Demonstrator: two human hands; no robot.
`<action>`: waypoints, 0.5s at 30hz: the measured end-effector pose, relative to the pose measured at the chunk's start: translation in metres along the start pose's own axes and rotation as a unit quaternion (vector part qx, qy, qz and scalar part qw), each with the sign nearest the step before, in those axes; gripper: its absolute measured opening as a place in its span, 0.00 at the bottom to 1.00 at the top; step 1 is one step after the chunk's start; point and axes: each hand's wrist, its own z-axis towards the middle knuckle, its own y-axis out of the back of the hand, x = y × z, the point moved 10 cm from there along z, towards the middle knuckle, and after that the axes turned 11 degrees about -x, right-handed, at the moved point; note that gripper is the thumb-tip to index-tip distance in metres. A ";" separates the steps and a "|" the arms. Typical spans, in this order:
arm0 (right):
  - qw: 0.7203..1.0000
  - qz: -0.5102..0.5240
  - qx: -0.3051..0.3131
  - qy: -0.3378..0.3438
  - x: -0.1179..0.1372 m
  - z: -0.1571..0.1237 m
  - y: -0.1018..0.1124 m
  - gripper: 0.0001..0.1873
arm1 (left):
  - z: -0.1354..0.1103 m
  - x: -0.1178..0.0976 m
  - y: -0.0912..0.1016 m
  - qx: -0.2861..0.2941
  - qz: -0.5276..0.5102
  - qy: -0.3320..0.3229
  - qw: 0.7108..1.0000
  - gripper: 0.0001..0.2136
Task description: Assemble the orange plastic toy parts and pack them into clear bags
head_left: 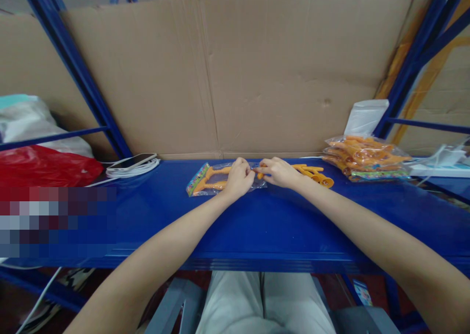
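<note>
A clear plastic bag [217, 191] with a colourful printed header card [197, 178] lies flat on the blue shelf, with orange plastic pieces [210, 185] inside. Across its right part rests my left hand [239, 177], fingers bent together at the bag's open-looking end. Close beside it, my right hand [277, 171] has its fingers closed around a small orange plastic piece [260, 176] at the bag's end. The fingers hide most of that piece. Loose orange plastic pieces [316, 175], some with round ends, lie just right of my right hand.
Filled bags of orange pieces [363, 155] are stacked at the right, before a white packet [366, 117]. At left lie a phone [136, 161], a coiled white cable [134, 171] and a red bag [44, 166]. Cardboard [257, 74] walls the back; blue posts [79, 74] flank it.
</note>
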 end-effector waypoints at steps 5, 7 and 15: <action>0.987 0.145 -0.016 -0.062 -0.017 -0.005 -0.003 0.17 | 0.000 -0.001 0.000 0.001 -0.005 -0.001 1.000 0.11; 0.979 0.194 0.009 -0.066 -0.015 -0.008 -0.009 0.15 | 0.000 -0.001 -0.001 0.004 -0.003 -0.001 1.000 0.10; 0.969 0.230 0.040 -0.086 -0.006 -0.009 -0.010 0.17 | -0.002 -0.002 -0.002 0.010 0.005 -0.007 1.000 0.11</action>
